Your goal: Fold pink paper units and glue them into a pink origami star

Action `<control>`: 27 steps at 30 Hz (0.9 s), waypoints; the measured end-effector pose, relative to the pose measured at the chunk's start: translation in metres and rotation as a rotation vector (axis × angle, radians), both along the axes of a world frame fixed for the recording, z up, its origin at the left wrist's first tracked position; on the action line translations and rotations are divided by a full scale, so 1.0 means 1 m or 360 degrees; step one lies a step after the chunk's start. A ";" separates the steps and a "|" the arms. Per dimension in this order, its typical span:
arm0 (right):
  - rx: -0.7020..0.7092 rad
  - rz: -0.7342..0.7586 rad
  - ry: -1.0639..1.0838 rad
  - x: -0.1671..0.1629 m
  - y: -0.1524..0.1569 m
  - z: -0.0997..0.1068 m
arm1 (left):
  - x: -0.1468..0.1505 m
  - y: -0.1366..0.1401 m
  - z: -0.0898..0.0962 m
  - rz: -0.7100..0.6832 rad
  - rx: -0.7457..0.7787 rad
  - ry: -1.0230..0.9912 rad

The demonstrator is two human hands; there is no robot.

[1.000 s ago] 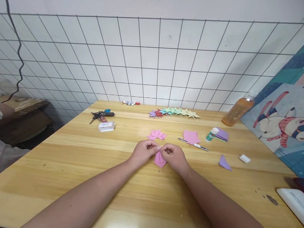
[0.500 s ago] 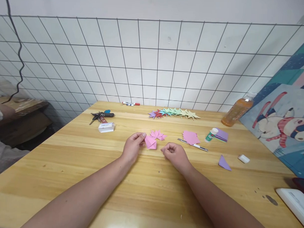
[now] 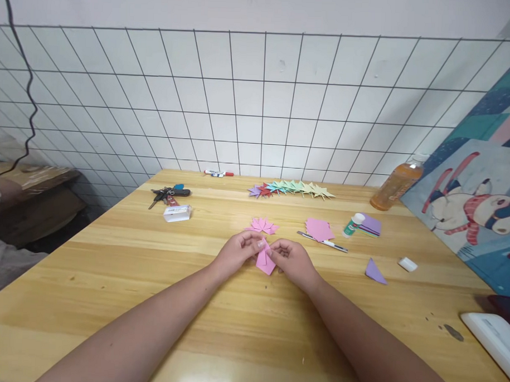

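Observation:
A partly folded piece of pink origami paper (image 3: pixel 266 264) is pinched between my two hands, just above the table. My left hand (image 3: pixel 241 250) is closed on its upper left edge, thumb on top. From the other side my right hand (image 3: pixel 292 260) grips its right edge with thumb and fingertips. Right behind them lie several folded pink paper pieces (image 3: pixel 262 225), spread like a fan. A stack of pink paper squares (image 3: pixel 319 229) rests to the right, with a pen-like craft knife (image 3: pixel 323 241) along its near edge.
On the right are a glue stick (image 3: pixel 353 224), purple-topped paper sheets (image 3: pixel 371 224), a purple folded triangle (image 3: pixel 375 271), an eraser (image 3: pixel 407 264) and a bottle (image 3: pixel 397 184). Folded paper stars (image 3: pixel 294 188) and a marker (image 3: pixel 219 173) lie behind. Keys (image 3: pixel 170 195) and a small white box (image 3: pixel 177 213) are left.
My left hand has brought the pink paper nearer and to the right, turning it. My right hand, empty before, now grips it too.

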State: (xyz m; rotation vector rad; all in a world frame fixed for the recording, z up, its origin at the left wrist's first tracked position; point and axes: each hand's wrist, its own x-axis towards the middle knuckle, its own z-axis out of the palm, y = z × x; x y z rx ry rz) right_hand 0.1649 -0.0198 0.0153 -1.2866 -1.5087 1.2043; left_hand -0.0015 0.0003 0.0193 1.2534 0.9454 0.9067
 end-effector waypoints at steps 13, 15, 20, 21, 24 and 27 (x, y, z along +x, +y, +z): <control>0.0460 -0.0056 -0.0231 0.009 -0.003 0.004 | -0.002 0.004 -0.008 -0.0077 0.0013 0.0068; 0.0664 0.0061 -0.0422 0.013 -0.006 0.005 | -0.004 0.006 -0.008 -0.0051 -0.0033 -0.0003; 0.0946 0.0289 -0.0684 0.014 -0.007 0.004 | -0.009 0.008 -0.010 -0.0139 -0.0104 -0.0080; 0.0956 0.0286 -0.0694 0.013 -0.007 0.004 | -0.009 0.008 -0.010 -0.0164 -0.0103 -0.0074; 0.0938 0.0269 -0.0705 0.012 -0.005 0.003 | -0.009 0.007 -0.009 -0.0196 -0.0089 -0.0046; 0.0907 0.0276 -0.0670 0.012 -0.006 0.004 | -0.008 0.007 -0.008 -0.0197 -0.0076 -0.0025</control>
